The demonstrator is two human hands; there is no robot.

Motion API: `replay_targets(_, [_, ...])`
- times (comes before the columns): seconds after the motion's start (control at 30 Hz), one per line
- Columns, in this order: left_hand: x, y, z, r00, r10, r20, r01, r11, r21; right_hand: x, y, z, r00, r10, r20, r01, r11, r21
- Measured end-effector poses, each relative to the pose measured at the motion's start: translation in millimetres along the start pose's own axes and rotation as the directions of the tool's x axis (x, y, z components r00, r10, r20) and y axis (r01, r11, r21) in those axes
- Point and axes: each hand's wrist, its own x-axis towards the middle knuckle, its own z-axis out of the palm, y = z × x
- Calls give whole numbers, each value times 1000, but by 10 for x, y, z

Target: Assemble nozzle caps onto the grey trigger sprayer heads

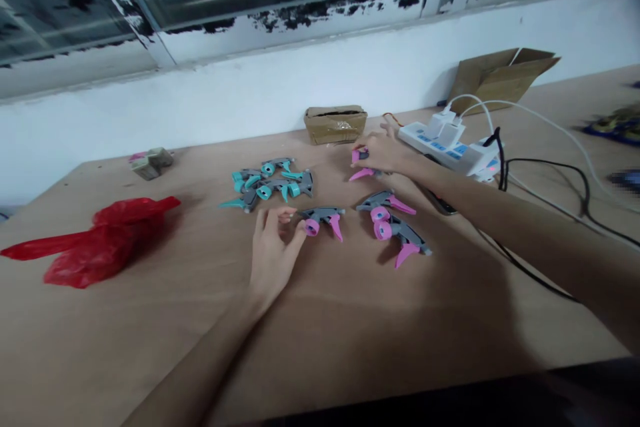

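Observation:
My left hand (274, 243) is closed at the left end of a pink-and-grey trigger sprayer head (327, 215), its thumb against the pink collar. Farther back on the right, my right hand (383, 150) has its fingers curled round another pink-and-grey sprayer head (361, 155), partly hidden by the hand. Between my arms, two more pink-and-grey sprayer heads lie together, one with its pink trigger (403, 205) pointing right, the other grey body (407, 233) nearer me. Beyond my left hand lies a cluster of several teal-and-grey sprayer heads (277, 185).
A red plastic bag (110, 233) lies at the left, with small grey blocks (151, 163) behind it. Against the wall stand a small cardboard box (336, 125) and an open carton (493, 80). A white power strip (440, 141) with cables and a dark phone-like object (441, 201) lie by my right arm.

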Motion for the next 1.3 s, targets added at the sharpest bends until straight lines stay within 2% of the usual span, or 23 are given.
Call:
replay_targets(0.13, [-1,-49,22,990,14,137,-24,997,76,-31,-107,-52,996,-79,38,80,997,-13])
replay_targets(0.23, [-19,-32,56,976,53,210,-82,988,131,-190,-365,-180,991,-130,37,130,991,8])
replay_targets(0.3, [-14,-13,75,972,66,227,-102,983,153,-351,-598,-260,972,-228,47,224,971,88])
replay_targets(0.43, [-2,53,77,983,74,168,-97,986,133,-670,-1008,-335,899,-419,128,386,896,222])
replay_targets(0.53, [-51,152,34,992,116,55,-120,990,71,-795,-1162,-333,899,-424,112,365,865,343])
replay_targets(0.6, [-112,228,1,990,138,5,-138,990,5,-839,-1216,-331,924,-373,82,311,859,407])
replay_targets(0.7, [-203,311,-30,992,123,18,-119,983,-137,-928,-1261,-338,954,-299,19,261,860,438])
replay_targets(0.87, [-257,337,-22,965,140,221,-54,934,-354,-1179,-1203,-349,945,-321,-57,317,862,395])
replay_targets(1.07, [-251,387,53,879,60,473,233,812,-536,-1344,-1102,-343,927,-351,-130,374,883,284])
replay_targets(1.17, [-228,383,70,845,33,534,319,769,-553,-1366,-1117,-328,907,-394,-147,420,866,269])
replay_targets(1.3, [-202,313,69,823,60,565,311,784,-537,-1410,-1162,-332,902,-412,-129,431,853,293])
